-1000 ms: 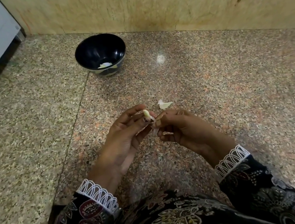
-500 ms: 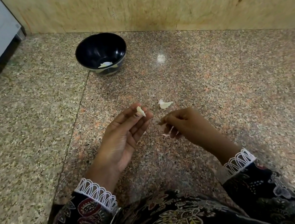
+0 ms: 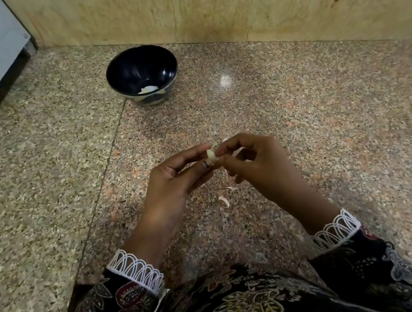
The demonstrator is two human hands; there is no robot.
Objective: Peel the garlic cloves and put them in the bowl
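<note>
Both hands pinching one garlic clove (image 3: pixel 212 157): left hand (image 3: pixel 173 180) steadying, right hand (image 3: pixel 251 159) picking skin; advisable: lift skin from the tip.

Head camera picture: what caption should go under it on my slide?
Both hands pinch a garlic clove above the granite floor.

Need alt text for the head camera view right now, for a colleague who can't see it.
Both hands, left hand and right hand, pinch a garlic clove above a speckled stone floor. Peel scraps lie below them; a dark bowl holding pale pieces stands farther off near the wall.
</note>
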